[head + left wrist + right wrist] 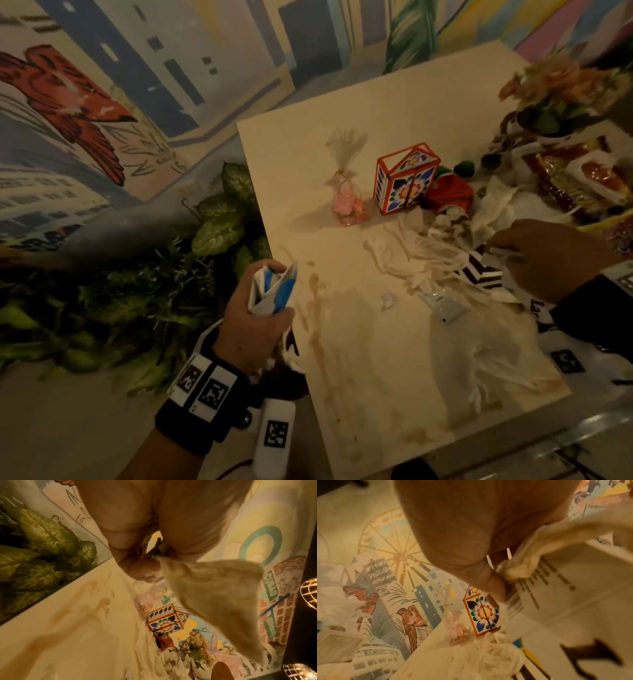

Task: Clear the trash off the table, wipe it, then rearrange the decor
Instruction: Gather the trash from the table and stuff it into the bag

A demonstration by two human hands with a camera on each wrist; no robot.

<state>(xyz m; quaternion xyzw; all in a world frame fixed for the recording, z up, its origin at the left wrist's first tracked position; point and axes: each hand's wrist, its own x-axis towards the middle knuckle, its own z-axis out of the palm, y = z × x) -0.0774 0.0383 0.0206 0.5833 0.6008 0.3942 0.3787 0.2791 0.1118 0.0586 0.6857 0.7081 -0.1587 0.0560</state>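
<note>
My left hand point(270, 291) hovers at the table's left edge and grips a folded blue-and-white wrapper point(275, 289), with a crumpled stained napkin point(289, 354) bunched under the palm. In the left wrist view a tan napkin flap point(214, 595) hangs from the fingers. On the right, my right hand point(496, 246) pinches a white printed carton point(565, 588) with black chevrons point(479, 274), together with a bit of napkin. Crumpled napkins point(428, 253) lie between the hands. A floral painted box point(404, 181) and a pink cellophane favour bag point(346, 202) stand behind them.
The beige table point(376, 377) carries brown smears along its left side. A small white sachet point(445, 305) and a paper scrap point(388, 301) lie mid-table. A red ornament point(448, 195), a flower pot point(561, 89) and red food packets point(582, 174) crowd the right. Leafy plants point(219, 222) border the left edge.
</note>
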